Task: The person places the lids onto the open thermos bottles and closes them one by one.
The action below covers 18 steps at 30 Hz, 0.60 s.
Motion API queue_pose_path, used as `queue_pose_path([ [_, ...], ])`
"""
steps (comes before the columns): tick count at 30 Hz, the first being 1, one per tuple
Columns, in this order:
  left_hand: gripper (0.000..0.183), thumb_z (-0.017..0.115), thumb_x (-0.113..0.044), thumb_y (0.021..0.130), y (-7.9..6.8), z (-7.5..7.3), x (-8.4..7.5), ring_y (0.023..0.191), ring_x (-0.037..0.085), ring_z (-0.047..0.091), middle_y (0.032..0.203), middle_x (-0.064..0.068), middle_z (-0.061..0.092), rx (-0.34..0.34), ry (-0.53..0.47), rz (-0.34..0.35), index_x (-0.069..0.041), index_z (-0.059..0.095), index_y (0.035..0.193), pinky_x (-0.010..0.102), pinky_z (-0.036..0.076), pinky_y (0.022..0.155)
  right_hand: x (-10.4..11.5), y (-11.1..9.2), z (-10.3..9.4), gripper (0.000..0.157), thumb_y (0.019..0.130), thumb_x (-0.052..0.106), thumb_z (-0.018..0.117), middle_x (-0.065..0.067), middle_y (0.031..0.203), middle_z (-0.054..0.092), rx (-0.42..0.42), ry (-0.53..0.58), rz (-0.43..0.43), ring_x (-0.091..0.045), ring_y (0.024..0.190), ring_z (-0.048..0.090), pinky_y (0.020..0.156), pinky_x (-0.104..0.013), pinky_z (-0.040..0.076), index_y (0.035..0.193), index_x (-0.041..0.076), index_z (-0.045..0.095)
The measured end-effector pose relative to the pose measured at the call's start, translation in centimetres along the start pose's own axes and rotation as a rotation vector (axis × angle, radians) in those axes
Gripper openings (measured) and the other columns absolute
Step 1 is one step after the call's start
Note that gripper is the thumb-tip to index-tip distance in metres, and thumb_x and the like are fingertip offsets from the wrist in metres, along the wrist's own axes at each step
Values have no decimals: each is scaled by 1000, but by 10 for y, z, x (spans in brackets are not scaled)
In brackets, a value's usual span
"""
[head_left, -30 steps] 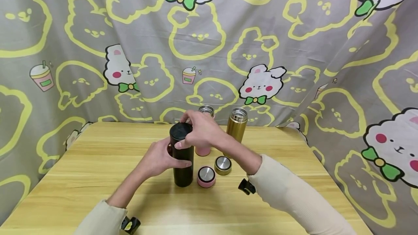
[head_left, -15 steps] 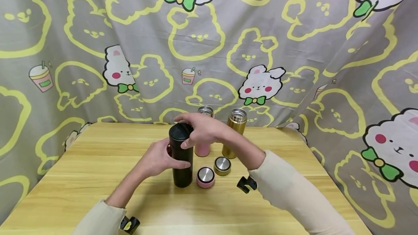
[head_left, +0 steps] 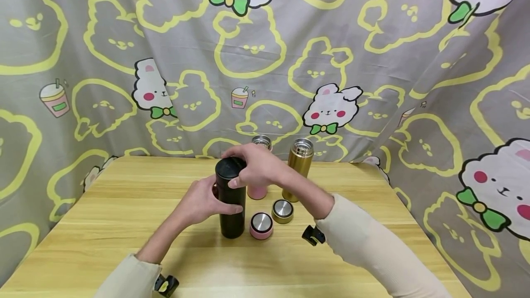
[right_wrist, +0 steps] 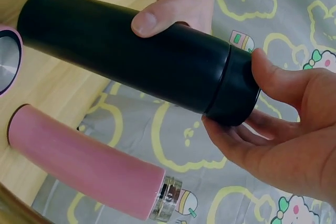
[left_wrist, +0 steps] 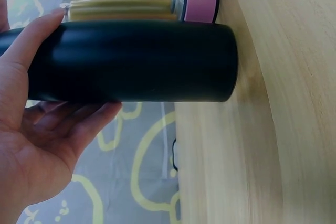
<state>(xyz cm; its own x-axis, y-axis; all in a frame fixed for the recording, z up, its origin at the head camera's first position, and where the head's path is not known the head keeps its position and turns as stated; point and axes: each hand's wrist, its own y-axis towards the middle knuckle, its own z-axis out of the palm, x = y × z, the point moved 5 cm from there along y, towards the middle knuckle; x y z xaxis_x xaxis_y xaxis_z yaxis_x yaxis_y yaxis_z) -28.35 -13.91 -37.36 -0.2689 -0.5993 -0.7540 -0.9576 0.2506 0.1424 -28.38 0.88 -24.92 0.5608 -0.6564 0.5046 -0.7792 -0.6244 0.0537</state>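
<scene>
A black thermos flask [head_left: 233, 224] stands upright at the middle of the table. My left hand [head_left: 203, 202] grips its body, thumb across the front and fingers round the far side. At the top, my right hand [head_left: 261, 167] holds the black lid [right_wrist: 233, 87] between thumb and fingers. In the right wrist view the lid sits on the body with a thin seam line between them. Behind the black flask a pink thermos flask [right_wrist: 86, 163] stands uncapped, partly hidden by my right hand in the head view. An uncapped gold thermos flask [head_left: 300, 162] stands to its right.
A pink lid [head_left: 261, 226] lies just right of the black flask's base, with a gold lid [head_left: 282, 211] close behind it. Both show steel tops. A patterned grey curtain [head_left: 186, 36] hangs behind the wooden table [head_left: 103, 197].
On the lid, my right thumb has shifted a little to the right and the fingers have swung left over the top. The left hand and flask stay in place.
</scene>
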Motion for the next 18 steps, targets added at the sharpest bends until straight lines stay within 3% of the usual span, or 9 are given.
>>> queue_pose_path([
  [9, 70, 92, -57, 62, 0, 1, -2, 87, 10, 69, 100, -5, 73, -23, -5, 7, -23, 65, 116, 33, 57, 76, 0, -1, 1, 55, 77, 27, 89, -5, 116, 74, -102, -49, 26, -19, 100, 67, 84, -29, 50, 127, 15, 69],
  [18, 74, 92, -58, 61, -1, 2, -2, 89, 10, 69, 101, -6, 73, -35, -9, -1, -24, 64, 120, 33, 57, 77, -4, 1, 5, 54, 73, 42, 88, 0, 108, 71, -151, -109, 101, -20, 99, 61, 84, -33, 46, 116, 15, 70],
])
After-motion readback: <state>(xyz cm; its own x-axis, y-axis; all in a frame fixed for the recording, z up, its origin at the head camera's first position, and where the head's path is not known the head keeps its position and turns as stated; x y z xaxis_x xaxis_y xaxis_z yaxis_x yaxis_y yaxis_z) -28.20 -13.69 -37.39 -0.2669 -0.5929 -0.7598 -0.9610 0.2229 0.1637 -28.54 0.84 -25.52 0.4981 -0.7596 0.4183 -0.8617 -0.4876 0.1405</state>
